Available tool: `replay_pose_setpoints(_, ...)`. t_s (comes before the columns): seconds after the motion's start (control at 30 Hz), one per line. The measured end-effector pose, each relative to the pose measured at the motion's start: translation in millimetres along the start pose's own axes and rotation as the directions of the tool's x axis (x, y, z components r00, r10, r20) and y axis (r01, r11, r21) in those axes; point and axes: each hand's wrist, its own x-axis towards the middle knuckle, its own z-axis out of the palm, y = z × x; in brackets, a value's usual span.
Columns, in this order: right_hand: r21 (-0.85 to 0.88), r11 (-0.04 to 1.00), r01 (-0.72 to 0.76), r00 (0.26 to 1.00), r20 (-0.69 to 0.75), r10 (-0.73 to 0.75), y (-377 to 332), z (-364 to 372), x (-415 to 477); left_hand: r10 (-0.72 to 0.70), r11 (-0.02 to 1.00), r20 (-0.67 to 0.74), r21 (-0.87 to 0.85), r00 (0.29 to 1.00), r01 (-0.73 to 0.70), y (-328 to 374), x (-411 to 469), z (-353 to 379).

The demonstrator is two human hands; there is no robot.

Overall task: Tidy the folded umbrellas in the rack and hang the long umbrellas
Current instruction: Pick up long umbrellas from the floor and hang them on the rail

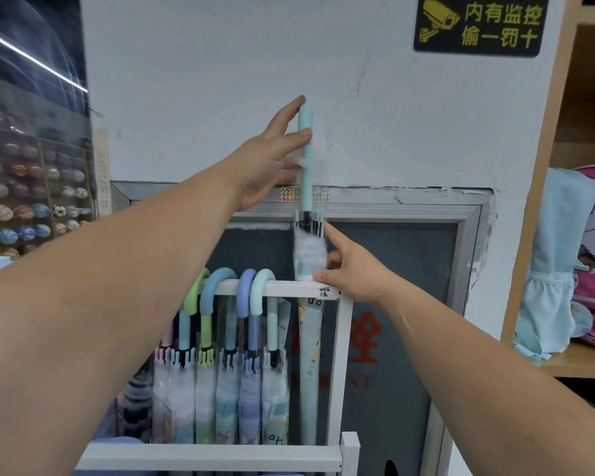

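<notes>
Mint-handled long umbrella (pixel 304 159) upright, left hand (pixel 268 159) lightly pinching its handle, right hand (pixel 352 274) pinching the canopy beside the rack rail (pixel 289 289); loose upper pinch could let it tip and knock hooked umbrellas (pixel 227 372) left of that hand.

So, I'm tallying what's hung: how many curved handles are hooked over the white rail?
4, side by side on the rail, left to right: green handle, light blue handle, periwinkle handle, mint handle. A pink umbrella may have its handle hidden behind the left forearm.
</notes>
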Motion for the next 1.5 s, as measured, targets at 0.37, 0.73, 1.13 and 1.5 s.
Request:
replay_pose_setpoints(0.37,0.126,0.991,0.044,0.971,-0.239,-0.013,-2,-10,-3,-0.064,0.99,0.067,0.127,0.996,0.055,-21,-17,5)
replay_pose_setpoints(0.73,0.148,0.981,0.128,0.984,-0.144,-0.107,-18,-15,-20,-0.295,0.899,0.293,0.407,0.91,0.16,-60,-53,16)
replay_pose_setpoints(1.13,0.157,0.981,0.113,0.993,-0.032,-0.11,4,-7,-37,-0.439,0.701,0.317,0.706,0.841,0.1,-79,-61,32)
replay_pose_setpoints(1.5,-0.216,0.97,0.108,0.994,0.008,-0.109,8,-2,-35,-0.477,0.456,0.234,0.89,0.847,0.011,-77,-66,42)
